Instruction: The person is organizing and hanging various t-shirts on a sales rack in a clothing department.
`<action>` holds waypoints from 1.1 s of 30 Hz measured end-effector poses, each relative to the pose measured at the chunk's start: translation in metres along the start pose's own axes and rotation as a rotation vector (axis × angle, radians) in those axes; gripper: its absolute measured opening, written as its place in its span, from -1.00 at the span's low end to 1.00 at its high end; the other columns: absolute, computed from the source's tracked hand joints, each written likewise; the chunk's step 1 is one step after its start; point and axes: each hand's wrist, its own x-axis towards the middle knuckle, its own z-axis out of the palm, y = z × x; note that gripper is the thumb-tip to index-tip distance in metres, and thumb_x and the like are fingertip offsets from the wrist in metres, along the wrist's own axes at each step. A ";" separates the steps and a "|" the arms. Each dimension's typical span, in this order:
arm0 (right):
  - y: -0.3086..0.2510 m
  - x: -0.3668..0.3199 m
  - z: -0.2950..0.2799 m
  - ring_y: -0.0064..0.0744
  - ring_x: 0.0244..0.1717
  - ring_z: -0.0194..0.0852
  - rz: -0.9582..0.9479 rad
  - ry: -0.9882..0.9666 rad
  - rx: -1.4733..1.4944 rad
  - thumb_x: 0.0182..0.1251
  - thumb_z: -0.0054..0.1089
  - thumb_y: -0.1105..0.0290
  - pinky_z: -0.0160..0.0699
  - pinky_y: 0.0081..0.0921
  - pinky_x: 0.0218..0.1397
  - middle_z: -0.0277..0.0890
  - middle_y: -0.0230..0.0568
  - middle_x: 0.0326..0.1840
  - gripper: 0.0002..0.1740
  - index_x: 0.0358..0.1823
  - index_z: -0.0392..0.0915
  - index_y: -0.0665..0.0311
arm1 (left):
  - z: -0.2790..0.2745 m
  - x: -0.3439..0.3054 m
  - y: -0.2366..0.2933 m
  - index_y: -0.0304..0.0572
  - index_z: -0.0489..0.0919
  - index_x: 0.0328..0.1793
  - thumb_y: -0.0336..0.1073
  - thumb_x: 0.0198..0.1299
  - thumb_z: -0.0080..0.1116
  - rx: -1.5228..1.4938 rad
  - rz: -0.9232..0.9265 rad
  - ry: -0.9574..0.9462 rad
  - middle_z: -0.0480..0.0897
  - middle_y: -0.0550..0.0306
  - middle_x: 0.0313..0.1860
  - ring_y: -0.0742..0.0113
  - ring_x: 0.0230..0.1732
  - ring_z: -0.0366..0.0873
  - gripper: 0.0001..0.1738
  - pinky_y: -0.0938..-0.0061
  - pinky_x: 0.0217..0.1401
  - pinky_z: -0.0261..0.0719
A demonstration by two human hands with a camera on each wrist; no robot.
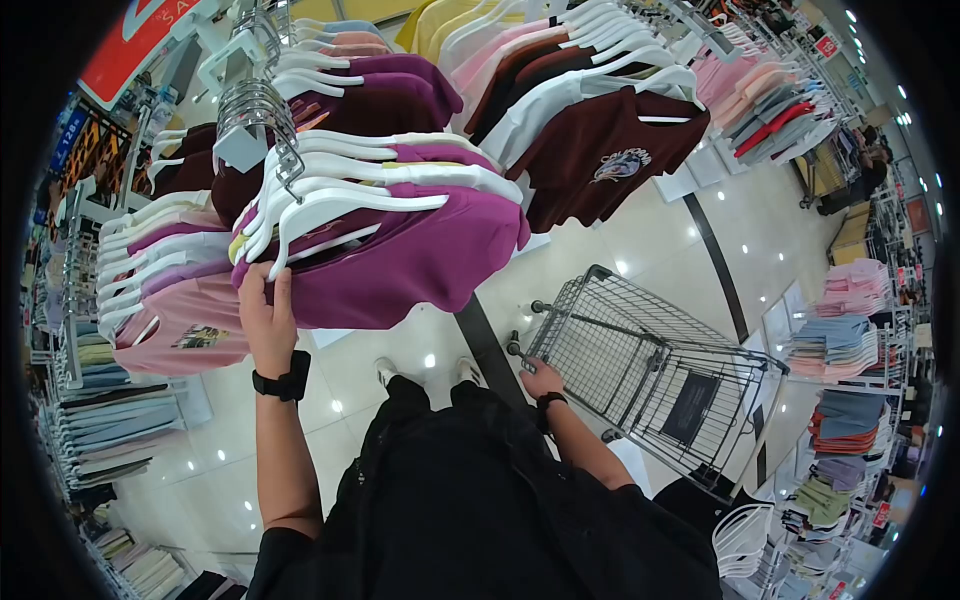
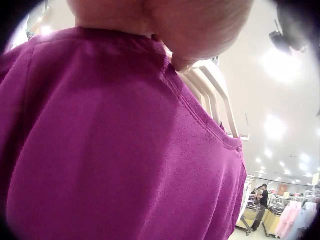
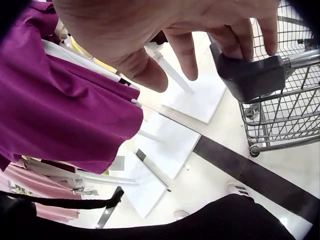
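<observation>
Namely, purple top (image 1: 420, 265), one, hung on a white hanger (image 1: 365, 201) at the near end of a rack row. Bearing, head view: body at 3 o'clock from the fingers of the left hand (image 1: 268, 322), the nearer hand; shoulder line, its long axis, sloping from between 8 and 9 up to between 2 and 3 o'clock; hanger hook at about 12. Left fingers: thumb and forefinger pinching the near shoulder; whether the hanger's end is caught too, cannot tell. Right hand (image 1: 545, 378): top at about 10 o'clock from it, well apart; fingers spread and fairly straight, some resting on a dark block (image 3: 252, 77) at a bar end of the shopping cart (image 1: 690, 405), which lies toward 2 o'clock. Appearance of top: plain, matte, soft-looking cloth, faintly speckled; neckline banded and stitched; lower edge hanging in loose folds
</observation>
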 end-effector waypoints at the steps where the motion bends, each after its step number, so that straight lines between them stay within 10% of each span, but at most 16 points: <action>1: -0.003 0.001 0.002 0.23 0.44 0.36 -0.010 -0.045 0.046 0.22 0.25 -0.09 0.34 0.06 0.53 0.46 0.12 0.42 -0.32 0.39 0.58 -0.14 | -0.001 0.000 -0.001 -0.26 0.58 -0.05 -0.26 0.48 0.22 -0.010 0.001 -0.004 0.63 0.09 -0.18 0.14 -0.09 0.51 -0.81 0.33 0.10 0.43; 11: -0.063 0.035 0.022 0.20 0.45 0.41 -0.342 -0.124 0.478 0.23 0.36 0.03 0.36 -0.12 0.55 0.48 0.25 0.39 -0.34 0.39 0.59 -0.01 | -0.017 -0.007 -0.008 -0.26 0.58 -0.03 -0.30 0.44 0.24 0.071 0.090 -0.016 0.61 0.03 -0.16 0.02 -0.03 0.50 -0.83 0.24 0.12 0.41; 19: 0.043 -0.003 -0.019 0.06 0.47 0.46 0.020 -0.095 -0.246 0.40 0.14 -0.22 0.28 0.07 0.57 0.51 0.01 0.46 -0.19 0.55 0.37 0.05 | -0.029 0.011 -0.016 -0.23 0.59 -0.11 -0.30 0.41 0.26 0.082 0.203 -0.062 0.59 0.01 -0.25 -0.04 -0.13 0.48 -0.85 0.19 0.07 0.39; 26: -0.032 -0.019 0.006 0.04 0.39 0.52 0.064 -0.082 -0.222 0.62 -0.19 -0.18 0.22 0.43 0.44 0.62 -0.18 0.33 -0.46 0.30 0.55 -0.05 | -0.037 0.032 -0.028 -0.20 0.60 -0.15 -0.26 0.37 0.30 0.055 0.380 -0.093 0.61 0.06 -0.28 -0.02 -0.18 0.51 -0.83 0.19 0.04 0.38; 33: -0.087 -0.056 0.057 0.06 0.21 0.65 0.025 -0.012 -0.336 0.65 -0.18 -0.13 0.41 0.27 0.30 0.72 -0.11 0.14 -0.54 0.16 0.61 -0.08 | -0.048 0.046 -0.042 -0.19 0.58 -0.16 -0.26 0.36 0.29 0.026 0.465 -0.129 0.59 0.10 -0.31 0.02 -0.21 0.52 -0.82 0.19 0.07 0.37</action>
